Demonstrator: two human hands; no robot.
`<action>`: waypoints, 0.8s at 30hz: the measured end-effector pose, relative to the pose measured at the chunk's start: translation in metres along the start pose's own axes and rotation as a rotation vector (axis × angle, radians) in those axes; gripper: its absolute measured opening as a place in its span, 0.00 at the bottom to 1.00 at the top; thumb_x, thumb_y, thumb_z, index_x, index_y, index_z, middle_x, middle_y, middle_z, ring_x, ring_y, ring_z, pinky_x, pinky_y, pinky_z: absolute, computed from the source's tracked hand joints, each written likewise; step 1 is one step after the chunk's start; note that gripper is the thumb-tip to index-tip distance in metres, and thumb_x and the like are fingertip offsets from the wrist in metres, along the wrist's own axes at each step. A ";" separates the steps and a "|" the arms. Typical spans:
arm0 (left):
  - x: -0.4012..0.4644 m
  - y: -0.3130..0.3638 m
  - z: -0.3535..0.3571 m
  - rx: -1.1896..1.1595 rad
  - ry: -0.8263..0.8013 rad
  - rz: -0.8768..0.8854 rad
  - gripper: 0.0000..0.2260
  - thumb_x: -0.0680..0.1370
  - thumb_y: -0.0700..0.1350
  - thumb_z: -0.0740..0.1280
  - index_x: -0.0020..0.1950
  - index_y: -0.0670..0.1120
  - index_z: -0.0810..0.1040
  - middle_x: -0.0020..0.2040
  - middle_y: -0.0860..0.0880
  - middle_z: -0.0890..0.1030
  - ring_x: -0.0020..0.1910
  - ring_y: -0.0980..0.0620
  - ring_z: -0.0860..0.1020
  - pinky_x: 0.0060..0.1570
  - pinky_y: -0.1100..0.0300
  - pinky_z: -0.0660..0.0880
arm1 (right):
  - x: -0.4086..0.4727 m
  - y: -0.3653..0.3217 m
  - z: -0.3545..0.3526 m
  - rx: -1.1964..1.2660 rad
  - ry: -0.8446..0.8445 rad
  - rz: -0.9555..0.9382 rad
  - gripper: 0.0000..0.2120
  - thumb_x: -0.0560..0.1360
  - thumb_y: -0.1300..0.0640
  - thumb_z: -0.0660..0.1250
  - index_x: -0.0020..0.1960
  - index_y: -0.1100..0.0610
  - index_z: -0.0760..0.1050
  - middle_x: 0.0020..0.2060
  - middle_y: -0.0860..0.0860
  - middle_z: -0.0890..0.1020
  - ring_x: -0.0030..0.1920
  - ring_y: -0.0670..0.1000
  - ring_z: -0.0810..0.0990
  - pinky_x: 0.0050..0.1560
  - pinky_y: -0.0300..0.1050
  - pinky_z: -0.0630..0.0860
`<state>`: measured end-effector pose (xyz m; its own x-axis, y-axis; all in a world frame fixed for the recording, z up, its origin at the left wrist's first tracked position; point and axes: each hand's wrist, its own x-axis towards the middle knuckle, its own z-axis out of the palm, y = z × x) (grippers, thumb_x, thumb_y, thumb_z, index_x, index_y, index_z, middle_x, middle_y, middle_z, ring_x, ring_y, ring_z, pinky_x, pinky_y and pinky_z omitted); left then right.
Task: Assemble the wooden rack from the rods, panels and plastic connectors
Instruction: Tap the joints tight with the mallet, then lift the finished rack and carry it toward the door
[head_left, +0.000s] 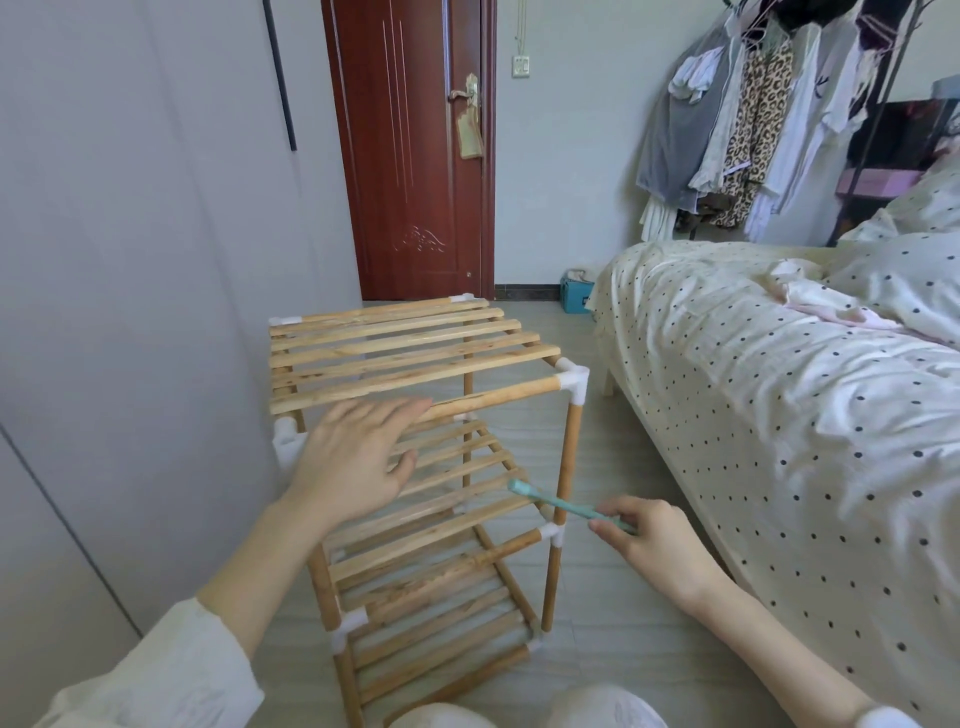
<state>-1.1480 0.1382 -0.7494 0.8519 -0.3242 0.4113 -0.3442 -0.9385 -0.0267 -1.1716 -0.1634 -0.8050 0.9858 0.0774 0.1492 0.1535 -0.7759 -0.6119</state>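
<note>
Three slatted tiers of rack (415, 358) stand beside bed (779, 415). Left hand (358, 457) flat, fingers straight, near top front rod (498, 397). Right hand (644, 535) pinches teal tool (556, 501) beside right post. Risk: uneven push could pop connector (571, 382) loose.

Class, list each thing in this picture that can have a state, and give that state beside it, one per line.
Wooden rack: upright, three slatted shelves fitted.
Left hand: open, fingers on the top front rod.
Right hand: pinching a teal tool.
Teal tool: held, head toward the rack.
Door: closed.
Bed: covered, rumpled.
</note>
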 end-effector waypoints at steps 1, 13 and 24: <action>-0.003 0.002 0.000 -0.109 0.021 0.001 0.25 0.74 0.57 0.50 0.70 0.55 0.69 0.67 0.55 0.74 0.64 0.52 0.73 0.61 0.51 0.69 | -0.001 -0.003 -0.001 0.013 -0.037 -0.014 0.04 0.75 0.53 0.68 0.47 0.51 0.81 0.39 0.54 0.83 0.42 0.52 0.80 0.44 0.45 0.74; -0.074 0.031 0.010 -0.280 -0.202 0.030 0.10 0.81 0.52 0.55 0.53 0.52 0.75 0.43 0.56 0.76 0.42 0.55 0.74 0.38 0.59 0.64 | 0.001 -0.105 0.032 0.502 -0.444 -0.180 0.10 0.78 0.54 0.63 0.46 0.59 0.80 0.30 0.52 0.77 0.30 0.46 0.74 0.35 0.37 0.73; -0.254 -0.081 0.174 -0.532 -0.541 -0.862 0.10 0.78 0.38 0.57 0.52 0.43 0.77 0.51 0.40 0.79 0.52 0.42 0.78 0.44 0.57 0.71 | 0.050 -0.101 0.171 -0.531 -0.617 -0.590 0.22 0.82 0.49 0.50 0.75 0.53 0.58 0.72 0.53 0.65 0.71 0.55 0.63 0.68 0.51 0.63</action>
<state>-1.2679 0.2764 -1.0108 0.8990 0.2725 -0.3429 0.4225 -0.7457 0.5151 -1.1259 0.0262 -0.8688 0.6482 0.7336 -0.2040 0.7266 -0.6761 -0.1225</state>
